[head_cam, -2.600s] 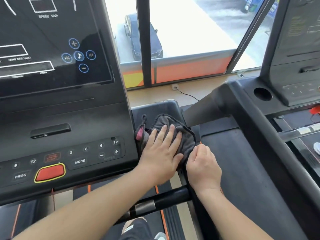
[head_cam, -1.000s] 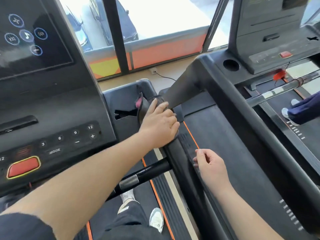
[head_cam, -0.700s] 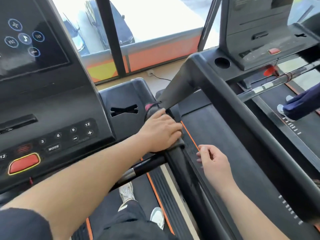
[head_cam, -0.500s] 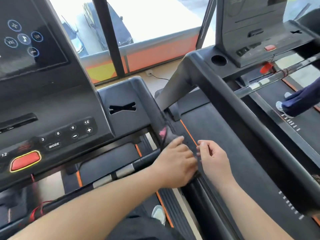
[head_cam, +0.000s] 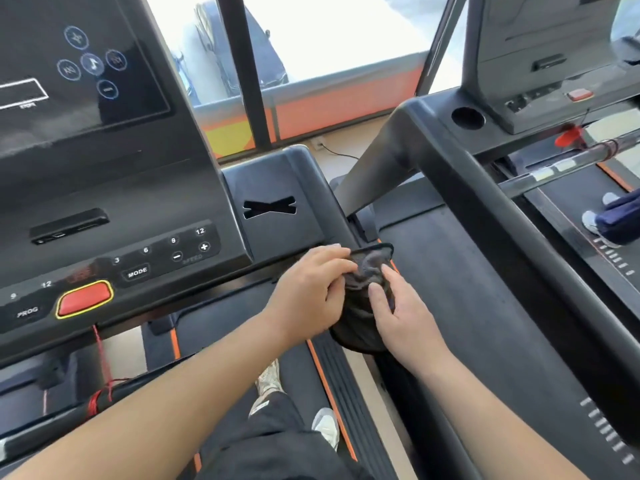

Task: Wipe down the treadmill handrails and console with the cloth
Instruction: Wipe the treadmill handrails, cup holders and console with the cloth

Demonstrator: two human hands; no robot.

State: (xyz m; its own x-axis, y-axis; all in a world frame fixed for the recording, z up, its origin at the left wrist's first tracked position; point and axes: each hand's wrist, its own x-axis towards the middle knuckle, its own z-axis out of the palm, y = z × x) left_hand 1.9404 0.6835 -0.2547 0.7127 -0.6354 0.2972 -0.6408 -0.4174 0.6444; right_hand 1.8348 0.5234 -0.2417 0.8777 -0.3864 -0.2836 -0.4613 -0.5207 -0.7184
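Note:
A dark grey cloth [head_cam: 362, 308] hangs bunched between my two hands, over the right handrail [head_cam: 332, 206] of my treadmill. My left hand [head_cam: 310, 292] grips the cloth's upper left part. My right hand [head_cam: 401, 310] holds its right side, with the fingers spread over the folds. The black console [head_cam: 114, 188] with its screen, number keys and red stop button [head_cam: 85, 299] fills the left of the view. Below it runs the front crossbar [head_cam: 52, 427], with a red cord tied round it.
A second treadmill [head_cam: 485, 209] stands close on the right, its belt just beyond my right hand. Another person's feet [head_cam: 609, 216] are on a third belt at the far right. Windows and a parked car lie ahead. My own shoes [head_cam: 270, 379] show below.
My left hand slid the cloth back along the right handrail toward me. My right hand, which was free beside the rail, has now taken hold of the cloth as well.

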